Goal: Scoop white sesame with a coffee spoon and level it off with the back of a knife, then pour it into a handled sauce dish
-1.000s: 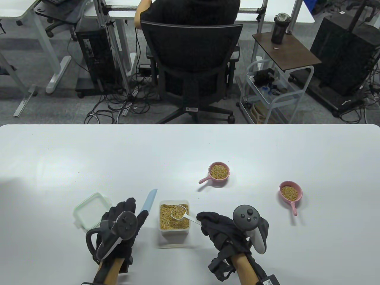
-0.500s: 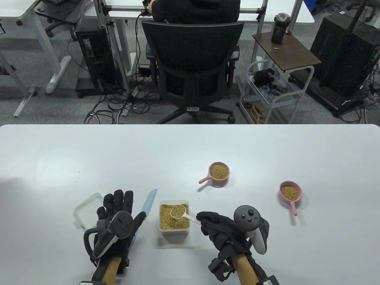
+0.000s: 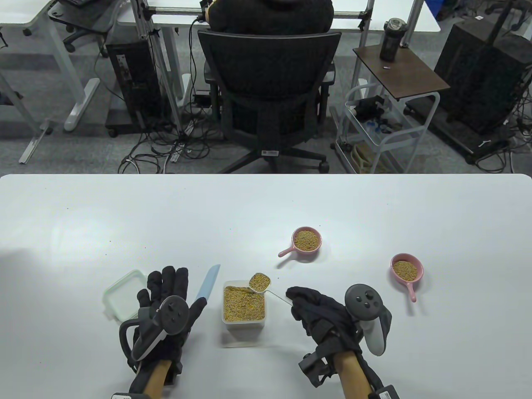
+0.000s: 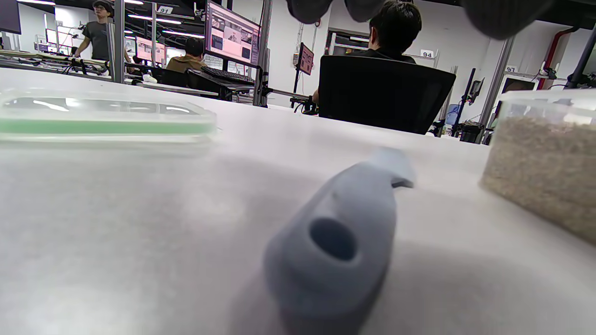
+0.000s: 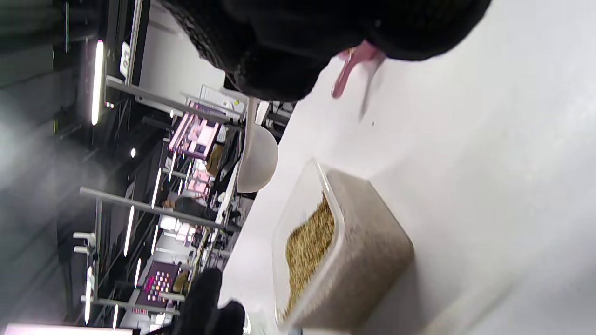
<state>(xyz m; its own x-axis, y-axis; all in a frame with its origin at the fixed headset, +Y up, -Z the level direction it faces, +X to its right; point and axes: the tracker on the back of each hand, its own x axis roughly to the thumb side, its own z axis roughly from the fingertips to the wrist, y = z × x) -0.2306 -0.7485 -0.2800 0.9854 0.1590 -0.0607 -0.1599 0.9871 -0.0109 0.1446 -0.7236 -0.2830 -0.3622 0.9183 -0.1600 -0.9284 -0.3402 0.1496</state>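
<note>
Heaped spoon (image 3: 260, 282) pinched in right hand (image 3: 320, 316) above tub (image 3: 244, 323); left hand (image 3: 166, 307) spread flat over knife (image 3: 208, 282).

Pale blue knife (image 3: 209, 282), pink sauce dishes (image 3: 306, 240).

White coffee spoon (image 3: 260, 282), heaped with sesame, raised over far right corner of clear sesame tub (image 3: 244, 305). Pale blue knife (image 3: 207, 283) flat, left of tub. Two pink handled sauce dishes: far (image 3: 305, 240), right (image 3: 406, 269), both holding sesame.
</note>
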